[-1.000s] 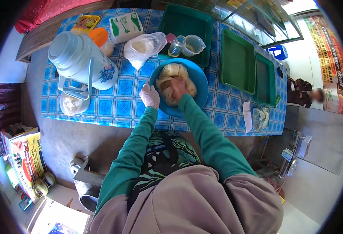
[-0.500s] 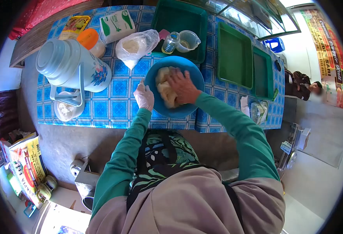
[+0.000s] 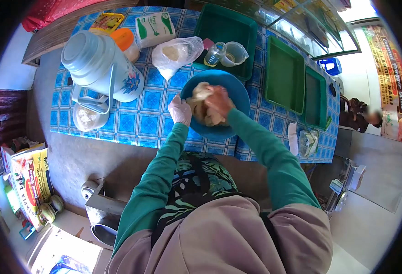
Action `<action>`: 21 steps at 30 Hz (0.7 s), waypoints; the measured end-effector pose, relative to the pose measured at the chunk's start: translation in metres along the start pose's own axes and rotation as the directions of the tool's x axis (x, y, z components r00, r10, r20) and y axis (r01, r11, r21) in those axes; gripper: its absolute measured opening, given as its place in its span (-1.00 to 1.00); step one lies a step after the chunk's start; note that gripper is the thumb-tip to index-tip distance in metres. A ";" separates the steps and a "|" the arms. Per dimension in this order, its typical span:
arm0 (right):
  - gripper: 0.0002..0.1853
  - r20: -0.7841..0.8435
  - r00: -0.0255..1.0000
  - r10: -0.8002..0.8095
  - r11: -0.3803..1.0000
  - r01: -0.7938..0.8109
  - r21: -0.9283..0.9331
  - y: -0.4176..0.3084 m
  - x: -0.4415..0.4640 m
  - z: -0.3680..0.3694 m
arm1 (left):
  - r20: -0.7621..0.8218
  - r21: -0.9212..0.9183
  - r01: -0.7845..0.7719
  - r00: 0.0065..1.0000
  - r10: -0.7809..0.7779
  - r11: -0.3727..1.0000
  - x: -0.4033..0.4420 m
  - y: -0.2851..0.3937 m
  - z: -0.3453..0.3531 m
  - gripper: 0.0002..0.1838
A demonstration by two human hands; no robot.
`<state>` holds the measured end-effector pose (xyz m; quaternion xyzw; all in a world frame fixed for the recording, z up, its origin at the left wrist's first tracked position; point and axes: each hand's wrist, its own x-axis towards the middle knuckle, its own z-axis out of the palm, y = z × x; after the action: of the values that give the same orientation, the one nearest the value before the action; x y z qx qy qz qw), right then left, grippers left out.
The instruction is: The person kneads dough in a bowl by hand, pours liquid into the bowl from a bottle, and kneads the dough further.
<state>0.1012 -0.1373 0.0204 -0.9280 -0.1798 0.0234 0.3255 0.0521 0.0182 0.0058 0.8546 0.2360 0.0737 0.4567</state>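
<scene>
A round blue basin [image 3: 237, 86] stands at the table's front edge with a pale lump of dough [image 3: 201, 107] in it. My left hand [image 3: 181, 111], in a thin whitish glove, grips the basin's left rim. On the right side of the dough lies my right hand [image 3: 220, 101], its fingers blurred and partly lost against the dough, so their grip is unclear. Behind the basin are a plastic bag of white powder [image 3: 175, 54], a glass jar [image 3: 215, 54] and a clear measuring cup [image 3: 234, 54].
Green trays [image 3: 284, 75] lie at the right and back of the blue-checked table [image 3: 148, 122]. A large thermos [image 3: 101, 66] and a tub of white stuff [image 3: 87, 119] stand left. A glass case [image 3: 313, 27] is behind; a person [image 3: 358, 114] is far right.
My right hand has gone from pressing inside the dough, to lying spread on it, to its right part now. My left hand stays at the rim. The whole view has shifted slightly.
</scene>
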 end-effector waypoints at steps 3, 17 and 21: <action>-0.73 -0.015 0.999 -0.041 0.998 0.040 -0.056 -0.026 -0.042 -0.066 | 0.034 -0.032 0.000 0.999 0.001 0.999 0.000 -0.001 0.000 -0.67; -0.82 0.415 0.905 0.095 0.870 0.127 -0.476 -0.001 -0.001 0.006 | 0.033 -0.067 -0.027 0.999 0.029 0.997 -0.004 0.015 0.000 -0.66; -0.66 0.615 0.724 -0.314 0.863 0.487 -0.133 -0.015 -0.022 -0.054 | 0.057 -0.037 -0.013 0.998 0.015 0.999 -0.002 0.013 -0.002 -0.64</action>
<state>0.0843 -0.1665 0.0699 -0.8517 -0.4688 0.2036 0.1157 0.0539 0.0124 0.0179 0.8496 0.2153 0.0567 0.4781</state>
